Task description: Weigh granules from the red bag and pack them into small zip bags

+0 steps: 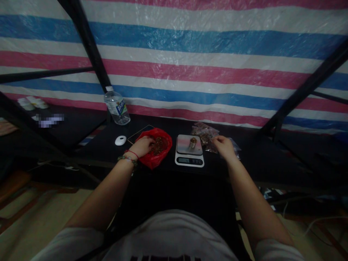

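Note:
My left hand [144, 145] reaches into an open red plastic bag [152, 162], its fingers closed among small dried brown pieces [159, 145]; the fingertips are partly hidden. To the right of the bag stands a white digital kitchen scale [189, 160]. A small metal cup [192, 144] filled with similar brown bits rests on the scale's plate. Beyond the scale, my right hand [223, 145] pinches the edge of a clear zip bag [212, 146]. More small filled zip bags [202, 127] lie behind it, and clear plastic [235, 145] shows beside the wrist.
A clear plastic bottle [117, 107] stands at the back left, with a white mouse-like object [120, 140] in front. A flat tablet-like thing [135, 136] lies partly under the red bag. Black metal posts [91, 47] and a striped sheet [190, 72] border the black table.

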`<state>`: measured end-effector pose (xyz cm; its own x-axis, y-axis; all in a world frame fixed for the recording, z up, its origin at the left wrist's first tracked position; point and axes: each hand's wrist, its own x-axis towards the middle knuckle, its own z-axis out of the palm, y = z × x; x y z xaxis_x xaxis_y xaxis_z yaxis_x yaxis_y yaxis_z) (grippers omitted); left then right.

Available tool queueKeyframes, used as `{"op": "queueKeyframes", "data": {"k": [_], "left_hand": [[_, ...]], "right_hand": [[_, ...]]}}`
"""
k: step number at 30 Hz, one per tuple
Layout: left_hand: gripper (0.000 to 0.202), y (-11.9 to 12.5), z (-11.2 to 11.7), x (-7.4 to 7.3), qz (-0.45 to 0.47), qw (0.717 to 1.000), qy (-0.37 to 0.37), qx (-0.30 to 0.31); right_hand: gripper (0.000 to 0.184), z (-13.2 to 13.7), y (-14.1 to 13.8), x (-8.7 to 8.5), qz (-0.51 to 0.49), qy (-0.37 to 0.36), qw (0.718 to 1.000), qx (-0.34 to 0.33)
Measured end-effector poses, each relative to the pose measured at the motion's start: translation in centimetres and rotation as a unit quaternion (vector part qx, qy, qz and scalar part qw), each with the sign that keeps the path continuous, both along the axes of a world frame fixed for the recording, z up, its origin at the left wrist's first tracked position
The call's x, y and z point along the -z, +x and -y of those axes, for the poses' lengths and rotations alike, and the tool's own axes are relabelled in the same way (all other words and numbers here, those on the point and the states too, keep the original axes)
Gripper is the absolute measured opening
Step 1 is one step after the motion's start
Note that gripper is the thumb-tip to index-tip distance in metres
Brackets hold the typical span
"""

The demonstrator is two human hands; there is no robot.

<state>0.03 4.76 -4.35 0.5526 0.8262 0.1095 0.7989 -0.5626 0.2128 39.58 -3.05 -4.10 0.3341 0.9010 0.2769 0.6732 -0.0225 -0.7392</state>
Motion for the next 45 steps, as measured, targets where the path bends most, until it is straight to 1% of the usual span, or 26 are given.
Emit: {"op": "queueKeyframes", "data": {"k": [5, 8, 14, 19, 22, 29, 31, 34, 37, 41, 45], "left_hand": [[0.028, 0.4, 0.0, 0.3, 0.004, 1.0, 0.01, -0.016], [0.024, 0.8, 0.1, 0.2, 0.017, 0.999, 0.012, -0.03], [0.026, 0.8, 0.1, 0.3, 0.034, 0.998, 0.022, -0.039], [0.028, 0.8, 0.4, -0.1, 0.046, 0.998, 0.04, -0.029], [0.029, 0.9, 0.8, -0.3, 0.048, 0.998, 0.038, -0.034], [0.026, 1.1, 1.0, 0.2, 0.05, 0.997, 0.037, -0.05], [0.024, 1.1, 1.1, 0.1, 0.058, 0.996, 0.045, -0.047], [0.023, 1.3, 1.5, -0.6, 0.066, 0.995, 0.061, -0.038], [0.022, 2.3, 2.4, -1.9, 0.093, 0.993, 0.072, -0.026], [0.02, 4.8, 3.8, -4.2, 0.147, 0.986, 0.066, 0.028], [0.019, 7.7, 5.1, -5.8, 0.155, 0.983, 0.067, 0.076]], "right_hand": [[0.029, -0.4, 0.0, 1.0, -0.024, -0.018, 0.999, -0.018], [0.033, -0.5, 0.1, 1.3, -0.028, -0.011, 0.999, -0.033], [0.033, -0.6, 0.2, 1.5, -0.044, -0.007, 0.998, -0.051], [0.033, -0.7, 0.3, 1.6, -0.054, -0.011, 0.996, -0.066], [0.032, -0.8, 0.3, 1.8, -0.056, -0.015, 0.996, -0.064], [0.028, -1.0, 0.5, 2.0, -0.072, -0.027, 0.995, -0.062], [0.029, -1.0, 0.5, 2.0, -0.073, -0.026, 0.995, -0.062], [0.029, -0.9, 0.4, 1.8, -0.079, -0.03, 0.994, -0.063], [0.029, -0.8, 0.3, 1.6, -0.075, -0.029, 0.995, -0.061], [0.03, -0.6, 0.3, 1.3, -0.077, -0.022, 0.994, -0.067], [0.029, -0.5, 0.3, 1.1, -0.064, -0.02, 0.996, -0.066]]}}
